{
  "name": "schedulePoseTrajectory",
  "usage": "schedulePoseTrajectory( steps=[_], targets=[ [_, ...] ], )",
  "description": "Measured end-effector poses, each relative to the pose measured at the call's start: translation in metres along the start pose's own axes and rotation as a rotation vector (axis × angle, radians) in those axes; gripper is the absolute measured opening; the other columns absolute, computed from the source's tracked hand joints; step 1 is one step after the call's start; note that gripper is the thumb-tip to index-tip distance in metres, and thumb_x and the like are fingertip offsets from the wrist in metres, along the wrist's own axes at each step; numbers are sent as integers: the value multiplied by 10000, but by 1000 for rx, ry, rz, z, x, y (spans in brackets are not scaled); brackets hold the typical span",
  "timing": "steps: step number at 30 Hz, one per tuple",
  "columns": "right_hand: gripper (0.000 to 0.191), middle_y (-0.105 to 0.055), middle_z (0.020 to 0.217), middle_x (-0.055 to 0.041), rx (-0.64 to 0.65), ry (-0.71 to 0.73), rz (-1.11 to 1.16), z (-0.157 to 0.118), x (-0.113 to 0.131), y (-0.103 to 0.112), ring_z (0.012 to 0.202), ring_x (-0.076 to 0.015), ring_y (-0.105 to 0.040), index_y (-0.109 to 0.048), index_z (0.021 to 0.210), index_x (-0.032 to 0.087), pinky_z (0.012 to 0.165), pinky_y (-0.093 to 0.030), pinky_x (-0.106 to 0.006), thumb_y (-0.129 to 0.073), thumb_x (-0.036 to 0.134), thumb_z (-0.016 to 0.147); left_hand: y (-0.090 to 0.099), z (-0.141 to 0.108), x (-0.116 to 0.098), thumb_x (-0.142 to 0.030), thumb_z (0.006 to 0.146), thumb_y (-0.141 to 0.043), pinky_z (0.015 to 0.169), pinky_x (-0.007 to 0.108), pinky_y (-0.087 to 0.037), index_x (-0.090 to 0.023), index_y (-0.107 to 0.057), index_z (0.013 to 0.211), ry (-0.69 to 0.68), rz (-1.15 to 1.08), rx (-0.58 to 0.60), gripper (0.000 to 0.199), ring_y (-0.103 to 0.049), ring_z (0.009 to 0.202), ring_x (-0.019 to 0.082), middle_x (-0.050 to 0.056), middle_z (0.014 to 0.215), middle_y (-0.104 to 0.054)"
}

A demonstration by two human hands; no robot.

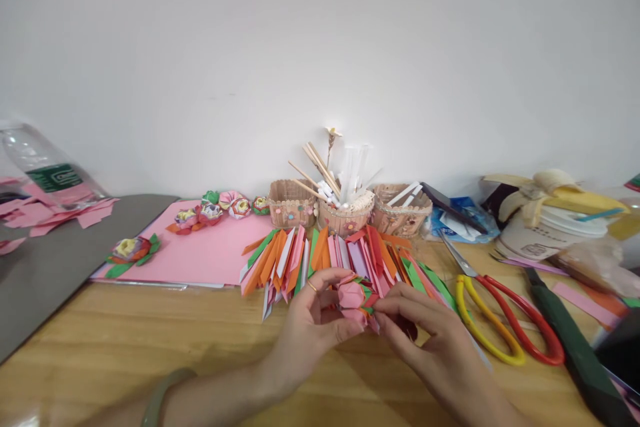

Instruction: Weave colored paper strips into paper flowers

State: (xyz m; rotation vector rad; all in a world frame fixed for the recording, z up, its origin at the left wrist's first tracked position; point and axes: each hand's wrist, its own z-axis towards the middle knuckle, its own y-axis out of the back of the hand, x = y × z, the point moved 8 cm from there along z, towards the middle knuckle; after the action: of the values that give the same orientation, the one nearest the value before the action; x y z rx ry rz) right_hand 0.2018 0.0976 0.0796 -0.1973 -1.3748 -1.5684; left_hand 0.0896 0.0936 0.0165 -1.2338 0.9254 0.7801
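Between my two hands is a small folded-paper flower (351, 295) in pink, with green and red-orange paper at its right side. My left hand (313, 320) grips it from the left, thumb below and fingers above. At its right edge, my right hand (425, 327) pinches the coloured paper with thumb and fingertips; the exact piece there is partly hidden. Just behind the hands lies a fanned row of folded paper strips (285, 263) in orange, pink, green, white and red.
Finished paper flowers (131, 250) rest on pink paper sheets (200, 260) at left. Baskets (293, 205) holding sticks stand along the wall. At right lie scissors (487, 313), a green-handled tool (570, 340), and a lidded cup (543, 233) topped by a banana peel (555, 190).
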Motion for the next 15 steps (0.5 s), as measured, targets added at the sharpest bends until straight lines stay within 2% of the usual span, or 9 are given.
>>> schedulePoseTrajectory(
  steps=[6, 15],
  targets=[
    [207, -557, 610, -21, 6, -25, 30, -1, -4, 1, 533, -123, -505, -648, 692, 169, 464, -379, -216, -488, 201, 820, 3, 1, -1, -195, 613, -752, 751, 245, -458, -254, -562, 1014, -22, 19, -8, 448, -527, 886, 133, 27, 1004, -571],
    [202, -540, 593, -10, -25, -64, 26, -4, -8, 0, 509, -117, -485, -648, 642, 178, 457, -371, -219, -519, 206, 796, -1, -3, -1, -187, 609, -749, 741, 262, -459, -234, -544, 1019, 30, 36, -33, 460, -546, 821, 132, 13, 884, -585]
  ],
)
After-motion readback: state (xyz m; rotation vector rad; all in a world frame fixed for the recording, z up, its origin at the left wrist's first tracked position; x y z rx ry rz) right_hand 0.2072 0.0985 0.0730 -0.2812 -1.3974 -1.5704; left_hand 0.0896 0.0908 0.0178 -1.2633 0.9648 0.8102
